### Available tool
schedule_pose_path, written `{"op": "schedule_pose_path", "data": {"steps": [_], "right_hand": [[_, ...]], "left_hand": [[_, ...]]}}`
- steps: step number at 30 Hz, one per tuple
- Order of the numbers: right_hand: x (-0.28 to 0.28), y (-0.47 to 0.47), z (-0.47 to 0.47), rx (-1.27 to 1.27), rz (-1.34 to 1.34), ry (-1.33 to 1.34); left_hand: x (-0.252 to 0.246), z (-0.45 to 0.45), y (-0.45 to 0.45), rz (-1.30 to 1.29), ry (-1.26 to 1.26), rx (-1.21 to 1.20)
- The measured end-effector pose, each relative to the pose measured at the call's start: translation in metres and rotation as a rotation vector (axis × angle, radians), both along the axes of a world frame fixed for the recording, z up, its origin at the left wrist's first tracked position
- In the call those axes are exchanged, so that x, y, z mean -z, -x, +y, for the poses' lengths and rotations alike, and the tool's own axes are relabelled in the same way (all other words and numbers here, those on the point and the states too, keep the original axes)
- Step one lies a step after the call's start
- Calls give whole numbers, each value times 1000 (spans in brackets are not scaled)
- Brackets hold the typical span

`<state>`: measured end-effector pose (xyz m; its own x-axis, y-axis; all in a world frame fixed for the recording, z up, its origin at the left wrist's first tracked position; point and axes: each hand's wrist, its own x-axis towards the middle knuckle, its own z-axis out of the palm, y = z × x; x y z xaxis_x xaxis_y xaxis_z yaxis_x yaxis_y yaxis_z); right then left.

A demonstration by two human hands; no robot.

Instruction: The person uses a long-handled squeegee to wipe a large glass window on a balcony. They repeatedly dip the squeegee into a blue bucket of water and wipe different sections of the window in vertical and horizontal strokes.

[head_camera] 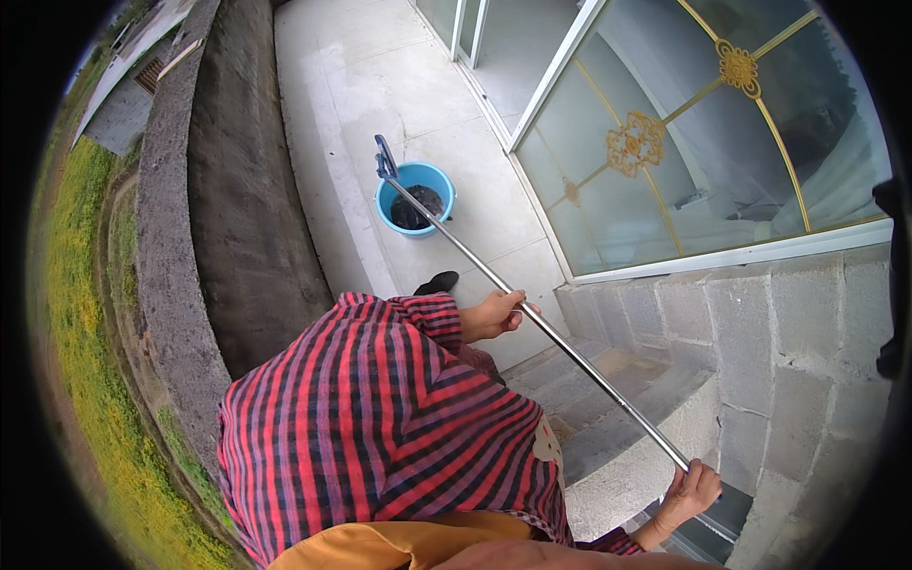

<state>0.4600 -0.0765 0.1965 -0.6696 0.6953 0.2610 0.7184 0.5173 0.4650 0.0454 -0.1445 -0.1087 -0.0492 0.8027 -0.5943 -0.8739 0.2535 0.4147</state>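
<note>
My left hand (499, 313) grips the middle of a shiny metal pole (591, 370), part of a long-handled cleaning tool. My right hand (691, 490) holds the pole near its lower-right end. The tool's narrow blue head (385, 158) is at the far end, over the left rim of a light-blue plastic bucket (447, 174); whether it touches the rim I cannot tell. Dark material, perhaps cloth or dirty water, lies inside the bucket, and the pole crosses above it. A red-and-black striped garment covers my torso and sleeves.
The bucket stands on a pale tiled floor (370, 92). A dark-stained parapet (235, 214) runs along the left, with plants beyond. Framed glass panels (613, 192) with gold ornament stand at the right, above a grey block wall (748, 313). A concrete ledge (641, 456) lies beneath the pole. A dark shoe shows near the bucket.
</note>
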Motion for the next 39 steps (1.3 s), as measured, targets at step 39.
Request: {"op": "schedule_pose_path", "data": {"steps": [39], "right_hand": [[118,307,69,-203,1309,476]], "left_hand": [[-415,219,129,1441,-1013,-206]]}}
